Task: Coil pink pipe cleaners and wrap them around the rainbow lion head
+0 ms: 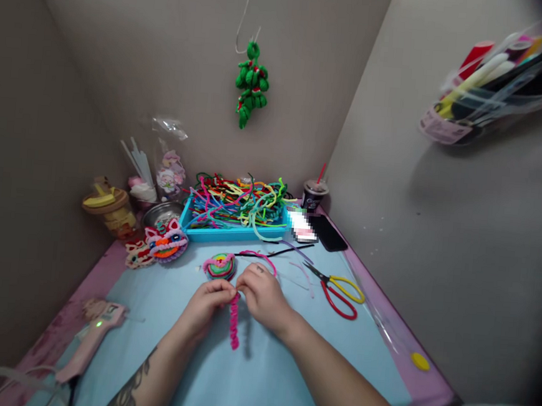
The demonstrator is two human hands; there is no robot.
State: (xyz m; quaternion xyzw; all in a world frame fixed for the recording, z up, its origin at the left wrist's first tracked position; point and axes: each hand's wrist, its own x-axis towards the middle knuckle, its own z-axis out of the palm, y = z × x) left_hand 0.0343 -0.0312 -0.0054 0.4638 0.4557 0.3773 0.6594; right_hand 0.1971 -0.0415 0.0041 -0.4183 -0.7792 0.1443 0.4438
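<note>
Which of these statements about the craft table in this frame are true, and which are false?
1. Both hands pinch a twisted pink pipe cleaner. True: the left hand and right hand meet at its top end.
2. The scissors lie left of the hands. False: they lie to the right, red and yellow handled.
3. The blue tray holds loose pipe cleaners in many colours. True.
4. The glue gun is in the right hand. False: it lies on the table at the left, untouched.
5. A green ornament hangs on the back wall. True.
</note>
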